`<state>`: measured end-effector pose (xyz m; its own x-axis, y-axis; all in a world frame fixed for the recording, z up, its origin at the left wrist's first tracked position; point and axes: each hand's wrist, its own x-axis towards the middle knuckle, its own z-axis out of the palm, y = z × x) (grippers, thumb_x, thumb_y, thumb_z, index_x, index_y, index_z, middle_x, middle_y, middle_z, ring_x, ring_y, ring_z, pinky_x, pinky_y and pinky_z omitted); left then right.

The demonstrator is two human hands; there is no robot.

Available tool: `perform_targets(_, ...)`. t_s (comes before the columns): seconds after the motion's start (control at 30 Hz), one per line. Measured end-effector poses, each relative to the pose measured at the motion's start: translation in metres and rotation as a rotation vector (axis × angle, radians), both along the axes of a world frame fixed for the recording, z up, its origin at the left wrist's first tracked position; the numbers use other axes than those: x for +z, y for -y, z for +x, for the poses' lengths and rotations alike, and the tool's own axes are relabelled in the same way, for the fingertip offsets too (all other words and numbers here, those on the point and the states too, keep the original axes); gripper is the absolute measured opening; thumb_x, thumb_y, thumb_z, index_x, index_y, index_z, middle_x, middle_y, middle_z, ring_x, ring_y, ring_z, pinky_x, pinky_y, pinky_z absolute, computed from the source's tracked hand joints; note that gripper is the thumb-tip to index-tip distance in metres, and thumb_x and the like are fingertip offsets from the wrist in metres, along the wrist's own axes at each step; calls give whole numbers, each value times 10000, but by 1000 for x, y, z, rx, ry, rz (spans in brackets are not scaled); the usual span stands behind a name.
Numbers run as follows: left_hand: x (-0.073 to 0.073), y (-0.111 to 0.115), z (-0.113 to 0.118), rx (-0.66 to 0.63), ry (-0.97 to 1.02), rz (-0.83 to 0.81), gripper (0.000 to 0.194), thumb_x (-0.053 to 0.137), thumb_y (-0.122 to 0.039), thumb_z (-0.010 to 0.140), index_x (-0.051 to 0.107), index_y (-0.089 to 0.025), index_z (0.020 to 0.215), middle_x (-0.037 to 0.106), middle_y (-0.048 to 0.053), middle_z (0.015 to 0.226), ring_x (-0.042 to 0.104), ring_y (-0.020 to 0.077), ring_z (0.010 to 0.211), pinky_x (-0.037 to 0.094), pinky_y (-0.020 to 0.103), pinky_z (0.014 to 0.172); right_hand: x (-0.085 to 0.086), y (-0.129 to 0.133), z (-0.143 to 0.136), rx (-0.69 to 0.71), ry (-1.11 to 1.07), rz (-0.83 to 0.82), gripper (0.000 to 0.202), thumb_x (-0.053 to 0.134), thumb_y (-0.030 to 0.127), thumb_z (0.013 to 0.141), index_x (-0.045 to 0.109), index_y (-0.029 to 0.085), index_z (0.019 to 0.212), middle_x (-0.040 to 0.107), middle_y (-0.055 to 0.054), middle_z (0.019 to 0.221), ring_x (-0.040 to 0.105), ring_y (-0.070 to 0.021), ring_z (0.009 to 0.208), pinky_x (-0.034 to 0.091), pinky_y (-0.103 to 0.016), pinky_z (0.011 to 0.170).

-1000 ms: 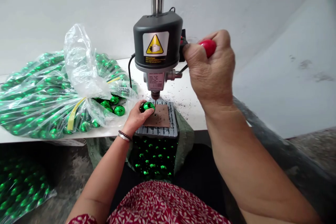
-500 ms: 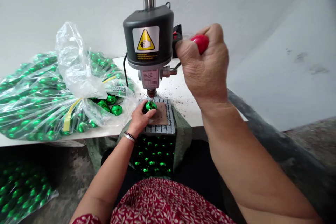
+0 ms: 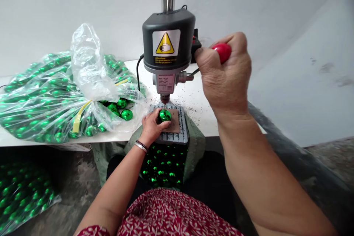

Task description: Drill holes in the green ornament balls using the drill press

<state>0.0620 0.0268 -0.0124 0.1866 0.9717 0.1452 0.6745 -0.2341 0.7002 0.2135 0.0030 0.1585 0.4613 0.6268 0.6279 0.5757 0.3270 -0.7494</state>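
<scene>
My left hand [image 3: 153, 127] grips a shiny green ball [image 3: 165, 116] on its left and near sides. The ball rests on a brown square pad [image 3: 174, 127] on the slotted grey base [image 3: 182, 137] of a bench drill press [image 3: 169, 40]. Right above the ball's top comes the thin drill bit [image 3: 165, 106]; whether its tip is inside the ball I cannot tell. Up at the right, my right hand [image 3: 226, 73] is closed round the red knob [image 3: 222, 52] of the press lever.
A clear plastic bag [image 3: 88, 62] full of green balls lies on the white table [image 3: 199, 118] at left, several balls at its mouth. Dark shavings are scattered round the base. Below the base, an open green sack [image 3: 193, 143] holds more balls; another bag [image 3: 24, 195] lies lower left.
The whole view has shifted, so the press and both hands appear farther right. Both hands keep their holds, the left on the ball and the right on the lever knob.
</scene>
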Motion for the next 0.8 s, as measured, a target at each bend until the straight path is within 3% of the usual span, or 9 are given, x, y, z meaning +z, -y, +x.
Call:
perform_targets(0.53,-5,-1,1,12,-24,15,505,748,-330,754,626,-215,1231,705,64,1054,598,281,1083,422,428,994,-28,13,0,-77,66,121,188,597,251,751,420,192,730,435,73,632,372,-34,593,363,-186,590)
perform_targets(0.8,-5,-1,2,16,-45,17,514,748,-337,755,618,-215,1238,703,71,1090,596,283,1103,422,424,995,-46,17,-3,-121,149,212,148,533,306,787,429,209,746,459,50,648,419,-55,577,410,-216,587)
